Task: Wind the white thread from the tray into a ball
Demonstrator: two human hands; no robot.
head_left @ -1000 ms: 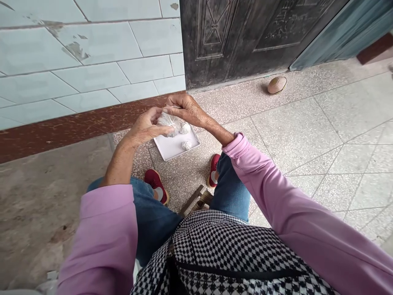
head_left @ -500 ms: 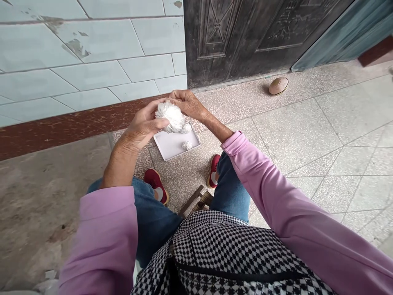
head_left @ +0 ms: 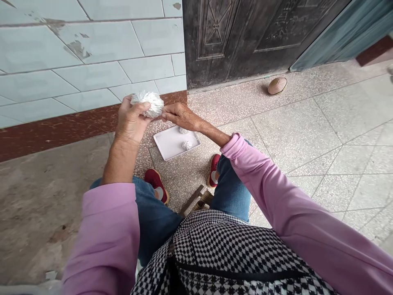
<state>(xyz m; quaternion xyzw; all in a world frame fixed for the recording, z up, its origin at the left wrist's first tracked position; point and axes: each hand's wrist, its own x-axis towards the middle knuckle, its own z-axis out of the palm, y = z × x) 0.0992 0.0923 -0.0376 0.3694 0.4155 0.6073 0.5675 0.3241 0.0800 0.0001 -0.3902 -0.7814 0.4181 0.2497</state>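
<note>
My left hand (head_left: pixel 132 119) is raised in front of the wall and grips a fluffy white pom-pom (head_left: pixel 147 103) between thumb and fingers. My right hand (head_left: pixel 179 116) is just to its right, fingertips pinched against the pom-pom's side. Below them on the floor lies a flat white tray (head_left: pixel 172 145) with two small white pom-poms: one (head_left: pixel 186 145) near its right edge, another (head_left: pixel 183 130) at its far edge, partly hidden by my right hand.
I sit on a low wooden stool (head_left: pixel 196 200), red shoes (head_left: pixel 156 184) either side of the tray. A tiled wall with a red-brown base strip (head_left: pixel 61 131) runs on the left, a dark metal door (head_left: pixel 245 37) ahead. A small round ball (head_left: pixel 276 85) lies by the door.
Both hands have risen and moved left with the pom-pom, away from above the tray. The pom-pom now shows fully fluffed in the left hand.
</note>
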